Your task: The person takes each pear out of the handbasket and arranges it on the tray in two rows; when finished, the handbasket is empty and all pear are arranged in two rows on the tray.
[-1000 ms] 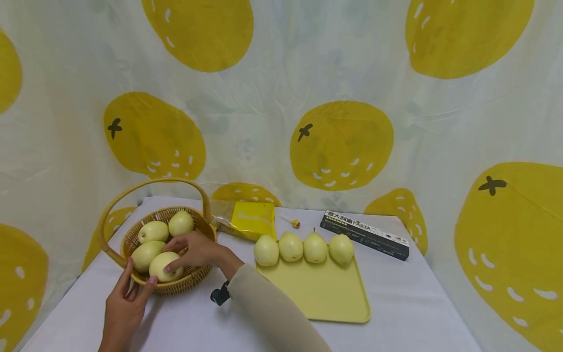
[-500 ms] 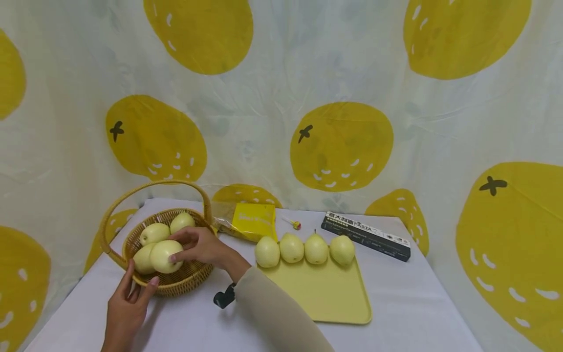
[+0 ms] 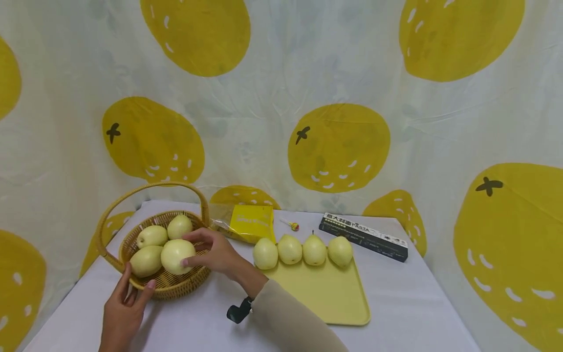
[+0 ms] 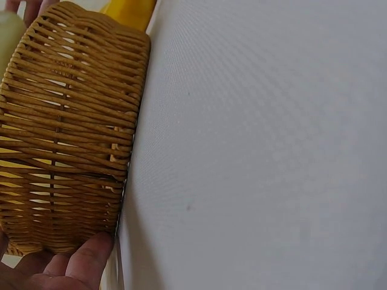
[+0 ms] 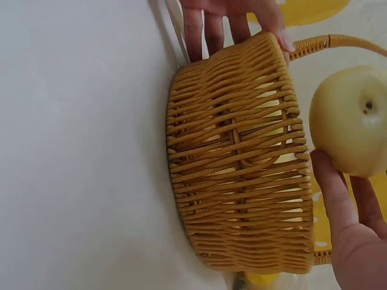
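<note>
My right hand (image 3: 220,255) pinches a pale yellow-green pear (image 3: 175,256) between thumb and fingers. In the right wrist view that pear (image 5: 354,121) shows above the basket's rim. Three more pears (image 3: 146,260) lie in the round wicker basket (image 3: 186,285), whose arched handle stands up. My left hand (image 3: 123,310) grips the near left side of the basket, thumb at the rim. From the left wrist, fingers (image 4: 91,260) are seen against the lower weave.
To the right, a yellow tray (image 3: 323,298) bears a row of several pears (image 3: 290,250) along its far edge. Behind lie a yellow packet (image 3: 251,221), a lollipop (image 3: 293,226) and a black pasta box (image 3: 365,236). A patterned curtain (image 3: 250,132) hangs at the back.
My right hand has lifted the pear from among the others and shifted it slightly right, uncovering the pear at the left. The left hand keeps its grip on the basket.
</note>
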`<state>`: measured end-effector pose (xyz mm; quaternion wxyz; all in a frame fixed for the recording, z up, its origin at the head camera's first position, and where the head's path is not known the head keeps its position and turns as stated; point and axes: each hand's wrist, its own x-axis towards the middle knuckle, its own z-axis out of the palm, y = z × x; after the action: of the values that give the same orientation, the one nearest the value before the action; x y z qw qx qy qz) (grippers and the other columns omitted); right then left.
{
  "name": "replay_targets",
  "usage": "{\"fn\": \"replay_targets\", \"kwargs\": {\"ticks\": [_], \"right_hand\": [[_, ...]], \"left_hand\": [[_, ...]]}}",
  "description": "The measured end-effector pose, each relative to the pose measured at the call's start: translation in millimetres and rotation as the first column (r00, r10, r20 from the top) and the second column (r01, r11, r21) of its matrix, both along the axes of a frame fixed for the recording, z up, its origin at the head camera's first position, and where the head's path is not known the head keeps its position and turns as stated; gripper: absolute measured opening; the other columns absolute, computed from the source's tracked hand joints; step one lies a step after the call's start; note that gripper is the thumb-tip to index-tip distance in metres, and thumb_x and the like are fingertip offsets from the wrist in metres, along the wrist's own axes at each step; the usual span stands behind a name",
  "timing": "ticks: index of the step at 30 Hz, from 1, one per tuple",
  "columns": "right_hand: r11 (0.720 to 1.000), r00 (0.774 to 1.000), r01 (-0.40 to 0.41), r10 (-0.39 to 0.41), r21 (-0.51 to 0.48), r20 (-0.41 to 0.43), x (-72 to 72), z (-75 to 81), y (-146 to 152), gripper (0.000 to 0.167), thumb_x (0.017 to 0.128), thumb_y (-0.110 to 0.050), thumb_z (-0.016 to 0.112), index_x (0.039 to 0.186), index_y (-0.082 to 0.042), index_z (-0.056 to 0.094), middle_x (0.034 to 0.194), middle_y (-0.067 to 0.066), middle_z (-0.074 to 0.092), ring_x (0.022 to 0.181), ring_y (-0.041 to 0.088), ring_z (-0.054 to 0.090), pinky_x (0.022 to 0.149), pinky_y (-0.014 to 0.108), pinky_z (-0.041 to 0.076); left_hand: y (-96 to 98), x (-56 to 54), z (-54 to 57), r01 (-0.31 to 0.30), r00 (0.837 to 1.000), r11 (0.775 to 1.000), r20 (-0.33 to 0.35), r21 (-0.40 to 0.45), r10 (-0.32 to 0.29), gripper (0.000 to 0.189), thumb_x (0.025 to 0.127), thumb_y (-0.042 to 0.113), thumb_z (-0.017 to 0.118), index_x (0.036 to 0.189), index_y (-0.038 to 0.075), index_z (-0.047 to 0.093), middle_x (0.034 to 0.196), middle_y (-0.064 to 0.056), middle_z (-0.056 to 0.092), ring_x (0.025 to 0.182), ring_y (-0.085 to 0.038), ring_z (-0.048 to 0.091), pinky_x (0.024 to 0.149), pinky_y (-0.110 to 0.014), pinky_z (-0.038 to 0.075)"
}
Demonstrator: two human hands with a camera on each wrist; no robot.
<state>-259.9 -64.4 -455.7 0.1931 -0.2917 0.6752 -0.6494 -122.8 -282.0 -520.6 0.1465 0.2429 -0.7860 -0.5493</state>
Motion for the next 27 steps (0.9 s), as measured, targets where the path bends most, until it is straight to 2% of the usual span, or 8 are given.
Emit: {"fn": "replay_targets", "kwargs": {"ticks": [5,9,13,19,27], "right_hand": [[0.999,0.999,0.033,-0.033,-0.006,-0.025,8.4,3.0,21.6,0.051,0.084,-0.011,0.092,0.126,-0.031,0.074,0.125,-0.016,0.072,0.112,0.012,0.070,0.090,0.022,0.061],[0.998,0.998,0.055,-0.056,-0.022,-0.033,14.6,4.7,38.5,0.051,0.085,-0.011,0.092,0.128,-0.030,0.073,0.130,-0.015,0.071,0.116,0.013,0.069,0.092,0.025,0.060],[0.997,0.997,0.064,-0.066,-0.048,-0.029,20.4,5.4,54.6,0.053,0.084,-0.009,0.091,0.129,-0.030,0.072,0.131,-0.012,0.070,0.120,0.016,0.068,0.092,0.026,0.064],[0.992,0.997,0.057,-0.063,-0.113,-0.052,27.5,5.5,74.5,0.061,0.082,0.000,0.090,0.135,-0.022,0.070,0.140,-0.004,0.067,0.123,0.027,0.065,0.094,0.029,0.068],[0.987,0.988,0.148,-0.150,-0.058,-0.040,35.5,-2.7,100.3,0.062,0.079,0.000,0.093,0.132,-0.022,0.071,0.140,-0.001,0.065,0.124,0.031,0.065,0.094,0.031,0.069]], "left_hand": [[-1.6,0.8,0.4,0.002,1.000,1.000,0.011,-0.019,-0.002,0.087,0.102,0.047,0.070,0.167,0.042,0.012,0.174,0.021,0.008,0.161,-0.033,0.022,0.109,0.001,0.034],[-2.0,0.3,0.9,-0.006,1.000,1.000,0.020,-0.003,0.006,0.088,0.102,0.048,0.071,0.167,0.044,0.012,0.174,0.023,0.007,0.162,-0.033,0.021,0.113,-0.002,0.034],[-1.6,-0.6,0.8,-0.008,1.000,1.000,0.026,0.020,0.008,0.087,0.102,0.047,0.071,0.166,0.046,0.012,0.173,0.024,0.008,0.162,-0.031,0.020,0.117,-0.007,0.034],[-1.2,-1.2,1.8,-0.001,1.000,1.000,0.029,0.012,0.001,0.088,0.102,0.049,0.070,0.166,0.045,0.010,0.174,0.020,0.006,0.162,-0.032,0.019,0.117,-0.008,0.033],[0.3,-0.6,3.8,-0.017,0.998,0.999,0.060,0.044,0.015,0.088,0.101,0.052,0.070,0.164,0.049,0.010,0.174,0.020,0.004,0.162,-0.033,0.019,0.117,-0.011,0.034]]}}
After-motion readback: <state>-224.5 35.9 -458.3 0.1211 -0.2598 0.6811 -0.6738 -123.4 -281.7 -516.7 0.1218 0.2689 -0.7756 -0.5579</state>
